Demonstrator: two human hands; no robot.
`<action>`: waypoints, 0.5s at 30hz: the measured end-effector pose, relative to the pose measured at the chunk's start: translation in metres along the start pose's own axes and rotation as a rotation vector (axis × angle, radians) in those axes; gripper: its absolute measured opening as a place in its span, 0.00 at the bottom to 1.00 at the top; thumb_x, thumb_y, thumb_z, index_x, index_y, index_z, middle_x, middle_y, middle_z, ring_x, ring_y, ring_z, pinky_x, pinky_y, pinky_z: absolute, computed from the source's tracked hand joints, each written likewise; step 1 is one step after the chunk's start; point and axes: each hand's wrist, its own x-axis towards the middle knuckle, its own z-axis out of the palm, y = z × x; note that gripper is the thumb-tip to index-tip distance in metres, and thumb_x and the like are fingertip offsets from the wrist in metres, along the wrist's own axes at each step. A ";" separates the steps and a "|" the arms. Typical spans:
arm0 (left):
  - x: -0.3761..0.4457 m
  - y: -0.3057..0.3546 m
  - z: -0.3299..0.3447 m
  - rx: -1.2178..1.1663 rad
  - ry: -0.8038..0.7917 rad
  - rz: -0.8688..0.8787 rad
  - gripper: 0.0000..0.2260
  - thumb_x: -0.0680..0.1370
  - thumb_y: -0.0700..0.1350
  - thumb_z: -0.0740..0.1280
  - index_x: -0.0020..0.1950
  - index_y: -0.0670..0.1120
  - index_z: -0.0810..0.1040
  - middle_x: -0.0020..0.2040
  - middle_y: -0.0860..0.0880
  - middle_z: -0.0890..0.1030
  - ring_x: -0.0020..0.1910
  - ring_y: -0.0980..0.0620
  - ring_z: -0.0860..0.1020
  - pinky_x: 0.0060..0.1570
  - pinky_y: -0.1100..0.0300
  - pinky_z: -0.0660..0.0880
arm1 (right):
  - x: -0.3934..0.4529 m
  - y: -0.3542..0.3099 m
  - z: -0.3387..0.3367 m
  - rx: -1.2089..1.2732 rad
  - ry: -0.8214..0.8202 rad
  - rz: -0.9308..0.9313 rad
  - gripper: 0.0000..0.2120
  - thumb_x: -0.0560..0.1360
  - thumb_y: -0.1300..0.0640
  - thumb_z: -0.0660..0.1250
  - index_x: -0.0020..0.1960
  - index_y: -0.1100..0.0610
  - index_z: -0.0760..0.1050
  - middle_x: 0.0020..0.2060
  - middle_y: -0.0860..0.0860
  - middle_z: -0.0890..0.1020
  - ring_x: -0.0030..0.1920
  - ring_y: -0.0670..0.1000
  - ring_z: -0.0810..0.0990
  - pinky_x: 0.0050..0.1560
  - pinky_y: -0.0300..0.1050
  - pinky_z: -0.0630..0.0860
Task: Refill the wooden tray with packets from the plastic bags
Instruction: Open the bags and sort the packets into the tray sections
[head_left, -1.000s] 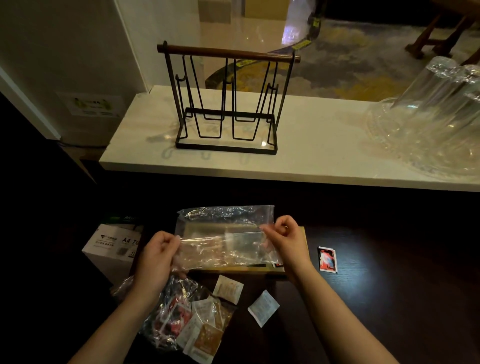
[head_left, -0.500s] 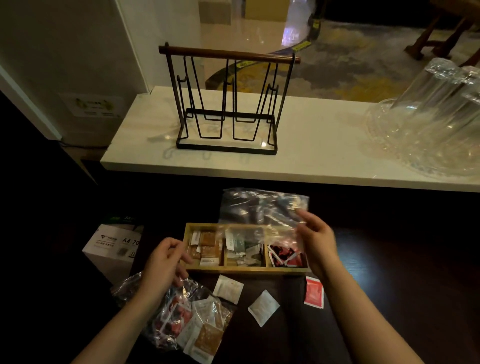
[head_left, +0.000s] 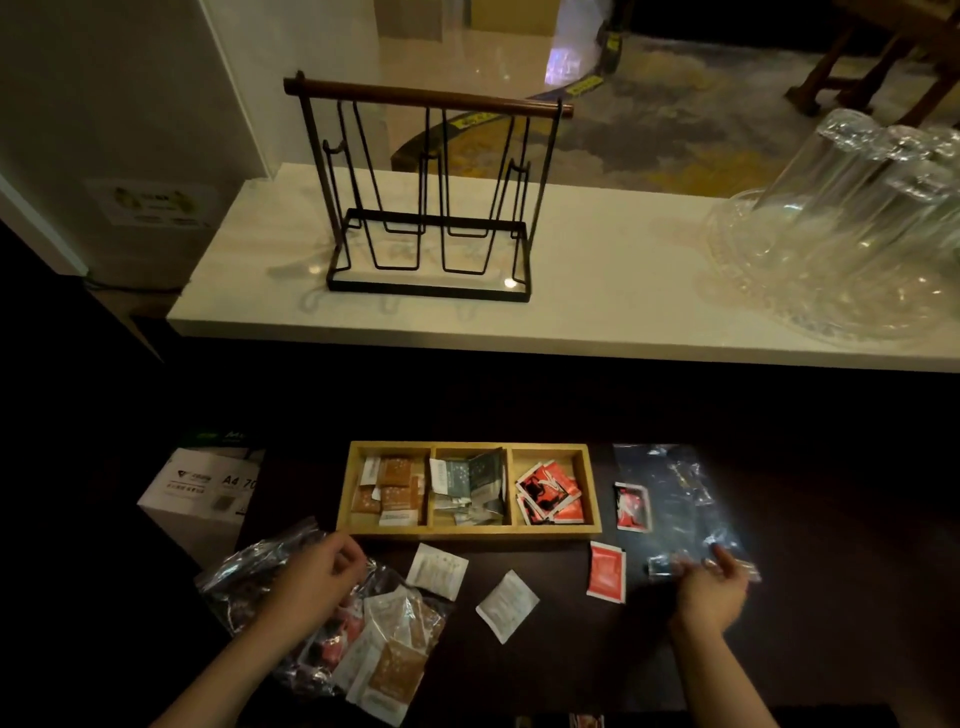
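Observation:
The wooden tray (head_left: 470, 531) has three compartments: brown and white packets on the left, dark green ones in the middle, red ones on the right. An empty clear plastic bag (head_left: 675, 499) lies flat to its right. My right hand (head_left: 711, 587) rests at that bag's near edge, fingers on it. My left hand (head_left: 311, 582) lies on a second plastic bag (head_left: 384, 649) full of brown, white and red packets. Two white packets (head_left: 506, 605) and a red packet (head_left: 607, 571) lie loose in front of the tray. Another red packet (head_left: 631, 506) sits beside the tray.
A white A4 paper box (head_left: 202, 488) stands left of the tray. Behind, a pale counter (head_left: 597, 291) carries a black wire rack (head_left: 426, 197) with a wooden bar and a glass dish (head_left: 831, 270) holding upturned glasses.
My right hand carried the empty clear bag from over the tray to the right and laid it flat on the table. My left hand let go of it and dropped onto the full bag.

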 end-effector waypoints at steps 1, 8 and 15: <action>0.000 0.000 0.000 0.032 -0.001 0.015 0.04 0.76 0.41 0.65 0.42 0.48 0.75 0.41 0.47 0.82 0.36 0.49 0.81 0.29 0.64 0.72 | 0.000 0.004 -0.002 -0.069 0.029 -0.017 0.22 0.70 0.69 0.65 0.60 0.51 0.75 0.55 0.60 0.79 0.52 0.59 0.79 0.56 0.53 0.76; -0.001 -0.003 0.006 0.196 -0.008 0.046 0.04 0.76 0.44 0.66 0.43 0.52 0.73 0.41 0.53 0.79 0.40 0.56 0.78 0.37 0.64 0.72 | 0.000 0.012 -0.019 -0.571 -0.019 -0.197 0.16 0.72 0.64 0.67 0.60 0.60 0.77 0.55 0.68 0.76 0.52 0.68 0.77 0.56 0.61 0.74; -0.002 -0.011 0.004 0.358 0.053 0.041 0.07 0.76 0.45 0.65 0.40 0.54 0.70 0.39 0.54 0.80 0.38 0.57 0.78 0.39 0.59 0.76 | -0.002 0.013 -0.020 -0.693 0.079 -0.101 0.23 0.67 0.48 0.74 0.60 0.49 0.73 0.60 0.64 0.65 0.53 0.70 0.74 0.57 0.62 0.72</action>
